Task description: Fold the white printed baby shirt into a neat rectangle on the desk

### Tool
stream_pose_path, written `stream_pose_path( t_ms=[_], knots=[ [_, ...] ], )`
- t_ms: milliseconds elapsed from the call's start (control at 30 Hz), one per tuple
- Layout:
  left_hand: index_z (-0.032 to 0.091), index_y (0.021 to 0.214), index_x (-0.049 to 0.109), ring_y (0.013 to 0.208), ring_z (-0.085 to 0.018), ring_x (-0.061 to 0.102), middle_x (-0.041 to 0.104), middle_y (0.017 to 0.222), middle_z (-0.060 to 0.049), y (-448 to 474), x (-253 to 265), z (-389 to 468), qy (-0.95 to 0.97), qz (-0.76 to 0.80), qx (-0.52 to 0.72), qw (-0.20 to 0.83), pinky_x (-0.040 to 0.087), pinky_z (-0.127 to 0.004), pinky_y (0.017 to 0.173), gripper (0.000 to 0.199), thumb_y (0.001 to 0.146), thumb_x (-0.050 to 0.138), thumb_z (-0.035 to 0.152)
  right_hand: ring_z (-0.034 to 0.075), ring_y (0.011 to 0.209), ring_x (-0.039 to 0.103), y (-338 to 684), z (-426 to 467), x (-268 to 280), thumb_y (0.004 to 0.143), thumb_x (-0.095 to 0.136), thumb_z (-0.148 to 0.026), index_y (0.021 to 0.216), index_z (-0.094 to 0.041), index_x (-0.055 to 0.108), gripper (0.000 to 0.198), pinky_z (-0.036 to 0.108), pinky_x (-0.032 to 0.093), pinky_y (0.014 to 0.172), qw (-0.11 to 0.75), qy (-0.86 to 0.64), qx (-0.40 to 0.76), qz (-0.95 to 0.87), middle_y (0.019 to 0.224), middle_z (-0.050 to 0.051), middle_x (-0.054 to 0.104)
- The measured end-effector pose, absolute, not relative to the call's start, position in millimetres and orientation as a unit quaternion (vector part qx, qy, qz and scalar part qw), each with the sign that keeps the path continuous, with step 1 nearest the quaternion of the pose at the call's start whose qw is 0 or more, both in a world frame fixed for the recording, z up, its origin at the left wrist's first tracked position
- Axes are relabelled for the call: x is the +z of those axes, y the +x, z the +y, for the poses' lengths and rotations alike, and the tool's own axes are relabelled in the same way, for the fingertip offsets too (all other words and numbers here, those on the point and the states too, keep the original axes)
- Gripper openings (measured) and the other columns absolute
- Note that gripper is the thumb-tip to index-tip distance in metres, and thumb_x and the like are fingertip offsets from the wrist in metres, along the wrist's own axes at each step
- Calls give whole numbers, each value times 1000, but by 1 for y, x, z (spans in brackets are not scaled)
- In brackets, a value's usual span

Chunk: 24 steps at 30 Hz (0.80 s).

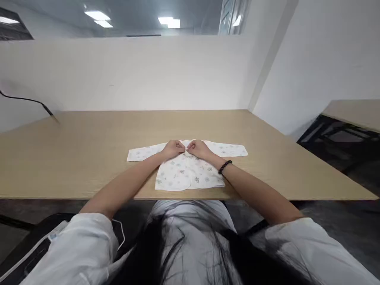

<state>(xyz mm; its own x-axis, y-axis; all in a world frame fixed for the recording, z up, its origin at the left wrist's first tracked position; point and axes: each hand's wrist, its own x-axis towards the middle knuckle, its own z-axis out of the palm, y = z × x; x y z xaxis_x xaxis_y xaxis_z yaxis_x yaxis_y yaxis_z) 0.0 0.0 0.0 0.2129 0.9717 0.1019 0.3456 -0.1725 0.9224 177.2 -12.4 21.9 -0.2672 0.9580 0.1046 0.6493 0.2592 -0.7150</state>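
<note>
On the table [89, 158], pinched by left hand [173, 149] and right hand [198, 149], the shirt [182, 172] could be creased by uneven tugging.

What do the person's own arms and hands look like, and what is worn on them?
The left sleeve and right sleeve are white, loose and about elbow-length. The left hand and right hand wear no gloves; a black beaded bracelet circles the right wrist.
</note>
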Motion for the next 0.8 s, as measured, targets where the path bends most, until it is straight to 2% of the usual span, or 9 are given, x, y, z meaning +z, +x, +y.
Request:
stream_pose_path(
  t_ms=[267,433,567,667,800],
  knots=[
    [15,75,65,61,-12,61,68,66,-1,0,3,-4,676,485,371,413,44,-23,60,16,62,73,10,11,59,56,181,-11,23,70,68,-13,76,-14,69,5,20,38,53,263,-535,304,-743,66,1,67],
    [15,80,64,63,-12,61,67,70,0,0,4,-3,692,485,356,398,44,-24,61,19,64,73,12,9,50,43,181,-7,23,73,60,-15,65,-14,64,9,23,31,48,256,-542,315,-736,50,-4,49],
    [16,81,63,66,-12,61,66,71,0,0,5,0,710,482,341,385,45,-24,64,20,63,71,11,8,45,34,183,-7,24,76,57,-17,62,-15,60,15,24,26,46,251,-549,323,-729,45,-6,39],
    [16,80,63,65,-12,60,65,71,1,-1,7,-2,722,484,337,362,45,-24,65,17,65,71,14,9,46,39,185,-8,26,79,59,-21,71,-14,65,12,24,30,48,251,-551,321,-728,49,-5,46],
    [17,82,66,63,-12,56,64,70,1,-1,10,-9,741,485,340,316,43,-24,62,15,69,70,23,11,58,51,187,-11,31,75,65,-18,76,-15,66,4,22,36,55,253,-544,298,-742,64,-1,61]
  ],
)
